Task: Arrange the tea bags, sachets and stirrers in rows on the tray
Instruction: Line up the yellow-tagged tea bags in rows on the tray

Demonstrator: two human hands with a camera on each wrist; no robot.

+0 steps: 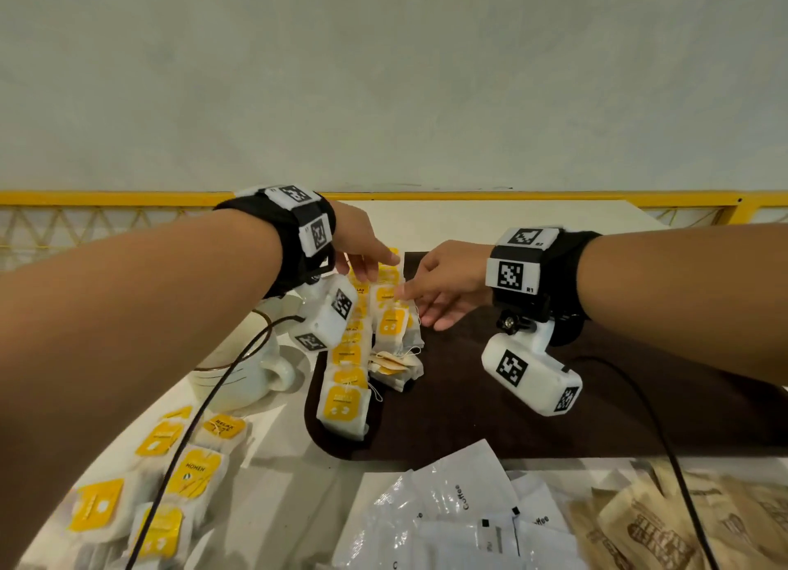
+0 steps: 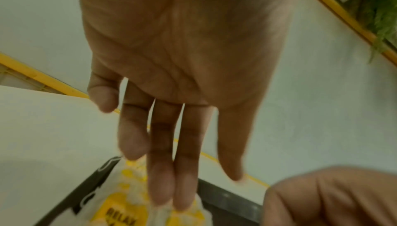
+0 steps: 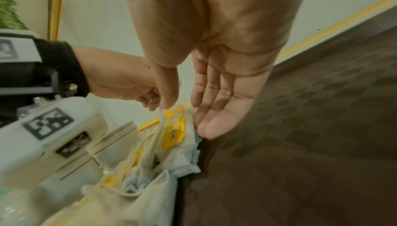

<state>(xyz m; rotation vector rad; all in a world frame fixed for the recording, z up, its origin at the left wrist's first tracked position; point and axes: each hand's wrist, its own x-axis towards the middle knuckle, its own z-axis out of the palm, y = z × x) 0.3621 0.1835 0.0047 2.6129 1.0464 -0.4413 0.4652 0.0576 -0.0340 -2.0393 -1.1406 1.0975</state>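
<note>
Tea bags (image 1: pixel 386 313) lie in two rows on the tray (image 1: pixel 533 403), directly under my fingertips, the rows' long axis running from my hands back toward me. My left hand (image 1: pixel 362 245) reaches over the far end with fingers straight, tips on or just above the farthest bags, holding nothing; my right hand (image 1: pixel 443 288) sits beside the second row, relaxed, thumb and index touching a bag's edge. Both are equally near, so I judge either could straighten next.
</note>
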